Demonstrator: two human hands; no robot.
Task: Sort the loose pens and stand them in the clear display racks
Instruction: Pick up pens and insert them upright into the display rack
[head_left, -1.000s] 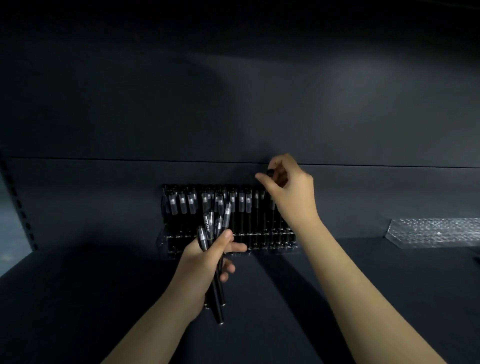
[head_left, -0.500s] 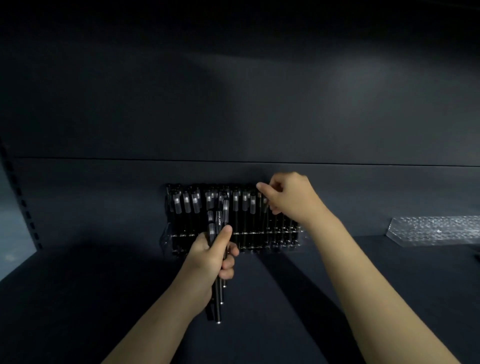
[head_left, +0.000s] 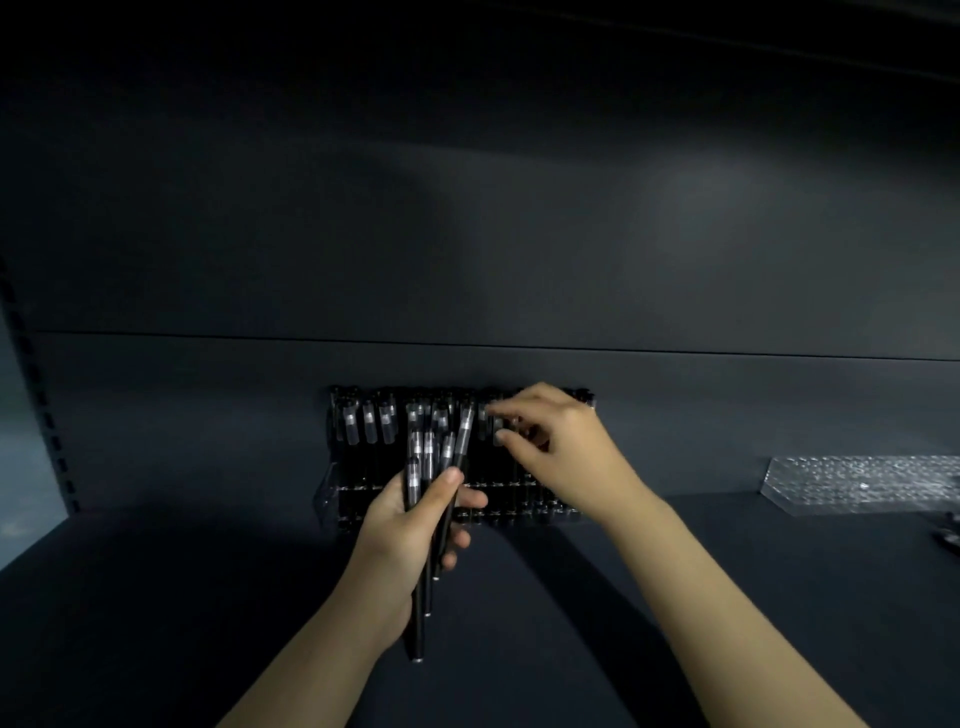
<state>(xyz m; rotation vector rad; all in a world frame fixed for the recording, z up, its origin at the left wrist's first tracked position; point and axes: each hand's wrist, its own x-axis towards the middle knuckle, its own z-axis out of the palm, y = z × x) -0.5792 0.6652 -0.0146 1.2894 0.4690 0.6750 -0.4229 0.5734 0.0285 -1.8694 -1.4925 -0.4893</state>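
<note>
A clear display rack (head_left: 326, 493) stands against the back wall of a dark shelf, filled with several upright black pens (head_left: 370, 426). My left hand (head_left: 410, 530) grips a bunch of several black pens (head_left: 422, 597) with silver bands, held upright in front of the rack. My right hand (head_left: 561, 447) hovers over the rack's right half, fingers curled and apart near the pen tops. Whether a pen sits between its fingertips is hidden by blur.
A second clear rack (head_left: 862, 483) without pens stands at the back right of the shelf. Small dark objects (head_left: 950, 535) lie at the right edge. A slotted shelf upright (head_left: 36, 395) runs along the left side.
My right hand has dropped from above the rack down to the pen tops and shifted left. My left hand has stayed in front of the rack with its bunch.
</note>
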